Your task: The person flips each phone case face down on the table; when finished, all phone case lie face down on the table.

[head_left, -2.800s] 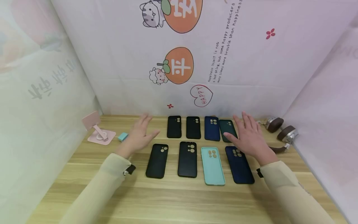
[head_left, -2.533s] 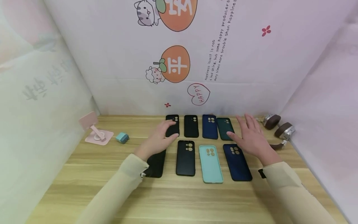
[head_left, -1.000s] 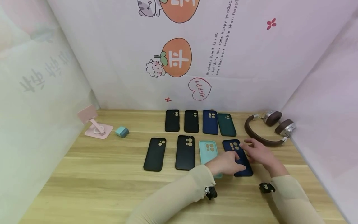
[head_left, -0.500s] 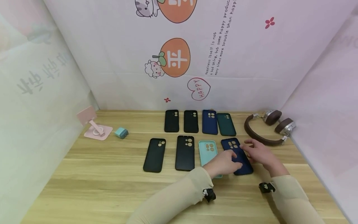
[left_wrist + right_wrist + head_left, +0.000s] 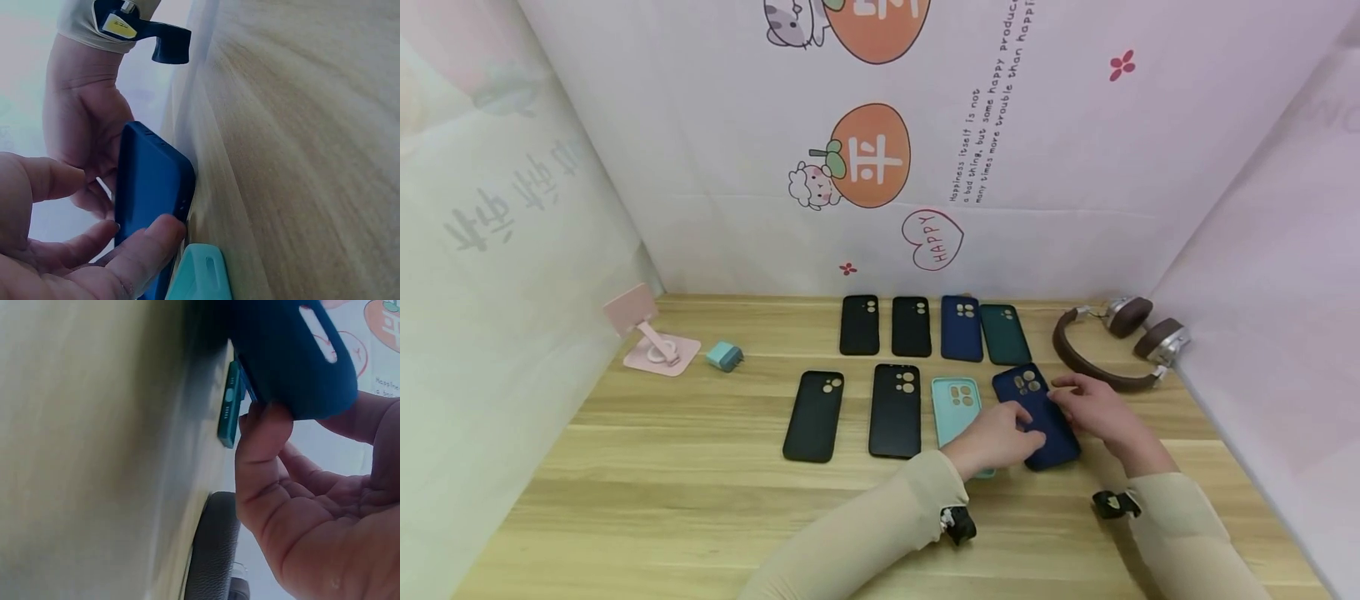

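A dark blue phone case [image 5: 1051,423] with camera cutouts is tilted up off the wooden table. My right hand [image 5: 1097,410] grips its right edge, fingers bent against the side. In the right wrist view, fingers [image 5: 265,440] curl at the rim of this blue case [image 5: 300,356]. At the left edge, my left hand [image 5: 994,435] has fingertips against the rim, thumb spread above. Seen from the left wrist, the blue case [image 5: 150,181] shows its hollow inside, one fingertip [image 5: 165,230] pressing its side. Under my left hand lies a mint phone case [image 5: 955,417], partly hidden.
Two black cases [image 5: 814,415] lie left in the front row; black, navy and dark green cases [image 5: 1006,333] form a back row. Brown headphones [image 5: 1097,371] lie to the right. Far left are a pink stand [image 5: 662,353] and a charger [image 5: 725,356]. Cloth walls surround the table.
My left hand has crossed from the left side to the navy case, and my right hand has come down to its right edge. The case has turned and tilted up slightly between them.
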### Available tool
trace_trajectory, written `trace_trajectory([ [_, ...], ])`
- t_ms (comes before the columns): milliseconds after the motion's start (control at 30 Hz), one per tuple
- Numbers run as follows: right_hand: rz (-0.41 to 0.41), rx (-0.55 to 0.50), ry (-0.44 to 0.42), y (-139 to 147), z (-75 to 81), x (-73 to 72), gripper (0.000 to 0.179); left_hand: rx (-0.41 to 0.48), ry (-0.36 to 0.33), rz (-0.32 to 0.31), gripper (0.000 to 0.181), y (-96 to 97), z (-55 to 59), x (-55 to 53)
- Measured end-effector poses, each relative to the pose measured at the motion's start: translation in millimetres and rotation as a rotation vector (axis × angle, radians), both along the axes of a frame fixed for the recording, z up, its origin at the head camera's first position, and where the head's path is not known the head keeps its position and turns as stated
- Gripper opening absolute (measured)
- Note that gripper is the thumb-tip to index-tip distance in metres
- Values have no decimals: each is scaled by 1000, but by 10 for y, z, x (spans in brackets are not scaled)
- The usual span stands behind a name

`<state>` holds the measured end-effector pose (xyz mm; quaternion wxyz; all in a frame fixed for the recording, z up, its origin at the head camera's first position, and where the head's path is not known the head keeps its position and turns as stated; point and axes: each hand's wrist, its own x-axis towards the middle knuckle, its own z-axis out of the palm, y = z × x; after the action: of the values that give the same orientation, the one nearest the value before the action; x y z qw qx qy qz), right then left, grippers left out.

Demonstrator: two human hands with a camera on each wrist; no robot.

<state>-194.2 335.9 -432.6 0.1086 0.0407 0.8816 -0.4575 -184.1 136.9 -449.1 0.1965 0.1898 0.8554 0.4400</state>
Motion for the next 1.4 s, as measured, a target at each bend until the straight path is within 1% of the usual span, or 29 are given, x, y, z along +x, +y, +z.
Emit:
trace_trajectory([
  [67,5,-4,16,-6,19,13,48,11,8,-2,34,4,-12,0],
  [200,9,-49,53,-17,50,46,47,51,28,-1,37,-4,-2,-1],
  [433,13,-184,104,-62,61,102,45,173,1,31,44,-36,84,22],
  [500,15,-223,112,-84,56,108,44,198,-5,36,44,-45,103,25],
  [600,21,-253,121,-112,44,112,42,223,-14,47,43,-44,109,23],
  [667,29,-256,124,-130,40,113,42,228,-16,62,41,-36,97,15],
  [800,43,-219,119,-161,35,116,41,227,-1,81,41,-27,65,-3],
  [933,58,-192,119,-189,36,128,40,242,20,74,40,-33,49,-7],
  [1033,78,-205,127,-203,22,132,39,253,20,74,37,-31,52,-2],
  [1267,96,-251,116,-208,-51,102,36,236,29,114,29,-19,78,3],
  [1400,111,-287,116,-209,-100,83,34,267,-16,134,26,-11,101,18],
])
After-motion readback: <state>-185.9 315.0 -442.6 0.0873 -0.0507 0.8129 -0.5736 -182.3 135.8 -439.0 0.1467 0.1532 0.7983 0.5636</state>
